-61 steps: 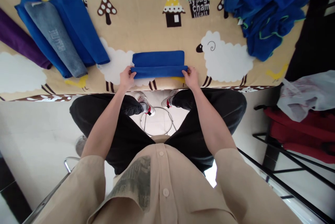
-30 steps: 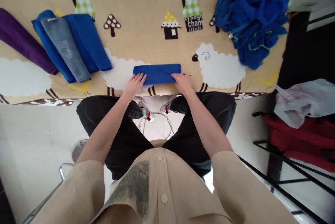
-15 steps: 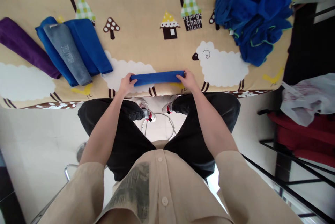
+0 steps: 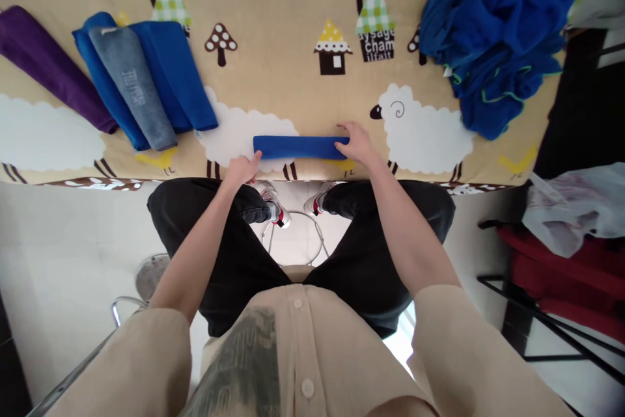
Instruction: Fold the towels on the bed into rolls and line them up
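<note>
A blue cloth [image 4: 297,147], folded into a narrow flat strip, lies near the table's front edge. At its lower left corner is my left hand [image 4: 240,171], one fingertip touching or almost touching the cloth and another finger lower and apart. My right hand [image 4: 359,144] rests over the strip's right end. Its thumb lies on the cloth, while the forefinger reaches out beyond the far edge, the two spread apart. Farther left are rolled or folded cloths: a purple one [image 4: 53,69], a grey-blue one [image 4: 134,88] with faint lettering, and blue ones [image 4: 173,72] around it.
A crumpled heap of blue cloths [image 4: 493,33] sits at the table's right. The patterned tablecloth [image 4: 288,46] shows sheep, houses and mushrooms. Below the front edge are my knees and a round stool [image 4: 151,277]. A plastic bag [image 4: 576,205] lies on something red at the right.
Both hands have loosened from the strip's ends. My left hand has slid down to its lower left corner; my right fingers have spread. The view has shifted slightly.
</note>
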`<state>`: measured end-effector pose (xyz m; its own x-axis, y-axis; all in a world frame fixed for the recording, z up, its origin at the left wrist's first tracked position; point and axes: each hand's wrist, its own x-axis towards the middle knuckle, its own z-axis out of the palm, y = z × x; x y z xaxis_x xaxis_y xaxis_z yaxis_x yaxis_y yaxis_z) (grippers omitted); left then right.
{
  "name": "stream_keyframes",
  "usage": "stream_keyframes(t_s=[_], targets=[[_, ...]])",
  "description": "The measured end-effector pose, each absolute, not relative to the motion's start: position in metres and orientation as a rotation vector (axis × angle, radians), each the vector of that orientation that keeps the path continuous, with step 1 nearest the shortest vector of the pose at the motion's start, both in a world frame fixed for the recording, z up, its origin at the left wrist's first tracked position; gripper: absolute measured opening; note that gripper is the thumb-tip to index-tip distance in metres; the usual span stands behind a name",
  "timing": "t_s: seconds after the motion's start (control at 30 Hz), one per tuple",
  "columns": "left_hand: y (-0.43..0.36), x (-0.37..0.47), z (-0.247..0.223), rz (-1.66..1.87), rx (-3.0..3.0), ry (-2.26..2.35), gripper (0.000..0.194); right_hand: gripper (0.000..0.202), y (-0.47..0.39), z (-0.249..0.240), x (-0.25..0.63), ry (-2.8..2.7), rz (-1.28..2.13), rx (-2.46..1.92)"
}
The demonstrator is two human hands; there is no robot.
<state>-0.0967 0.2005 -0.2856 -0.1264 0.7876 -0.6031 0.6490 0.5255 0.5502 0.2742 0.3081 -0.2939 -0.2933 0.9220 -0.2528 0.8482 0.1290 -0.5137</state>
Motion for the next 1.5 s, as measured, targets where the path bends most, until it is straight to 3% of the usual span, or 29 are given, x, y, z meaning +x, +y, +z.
stream_keyframes(t_s=[0.07, 0.17, 0.3, 0.43, 0.53, 0.63, 0.73, 0.87, 1.03, 1.17, 1.37, 1.5], targets=[[0.184, -0.073, -0.275, 0.220, 0.648, 1.680, 0.060, 0.059, 0.316, -0.287, 0.269, -2.375, 1.013, -1.745], [0.179, -0.031, -0.268, 0.614, 0.132, 1.404, 0.046, 0.060, 0.327, -0.280, 0.262, -2.575, 1.096, -1.746], [0.201, -0.003, -0.275, 1.150, -0.219, 1.303, 0.033, 0.062, 0.338, -0.273, 0.253, -2.766, 1.260, -1.722], [0.222, -0.010, -0.280, 1.301, -0.347, 1.359, 0.035, 0.065, 0.338, -0.263, 0.245, -2.711, 1.504, -1.823], [0.231, -0.025, -0.271, 1.334, -0.244, 1.355, 0.037, 0.060, 0.334, -0.255, 0.237, -2.584, 1.677, -1.848], [0.239, -0.049, -0.249, 1.416, -0.002, 1.293, 0.036, 0.041, 0.328, -0.252, 0.216, -2.486, 1.787, -1.749], [0.243, -0.085, -0.216, 1.504, 0.367, 1.307, 0.043, 0.029, 0.314, -0.258, 0.168, -2.407, 1.624, -1.639], [0.240, -0.149, -0.167, 1.559, 0.911, 1.468, 0.053, 0.028, 0.284, -0.274, 0.065, -2.271, 1.338, -1.475], [0.223, -0.220, -0.129, 1.476, 1.311, 1.636, 0.053, 0.033, 0.254, -0.288, -0.061, -2.185, 1.397, -1.292], [0.210, -0.250, -0.132, 1.389, 1.400, 1.741, 0.047, 0.032, 0.247, -0.296, -0.110, -2.227, 1.371, -1.292], [0.205, -0.261, -0.156, 1.354, 1.393, 1.805, 0.039, 0.031, 0.245, -0.309, -0.110, -2.256, 1.350, -1.323], [0.211, -0.266, -0.167, 1.350, 1.368, 1.777, 0.046, 0.028, 0.248, -0.312, -0.111, -2.285, 1.369, -1.312]])
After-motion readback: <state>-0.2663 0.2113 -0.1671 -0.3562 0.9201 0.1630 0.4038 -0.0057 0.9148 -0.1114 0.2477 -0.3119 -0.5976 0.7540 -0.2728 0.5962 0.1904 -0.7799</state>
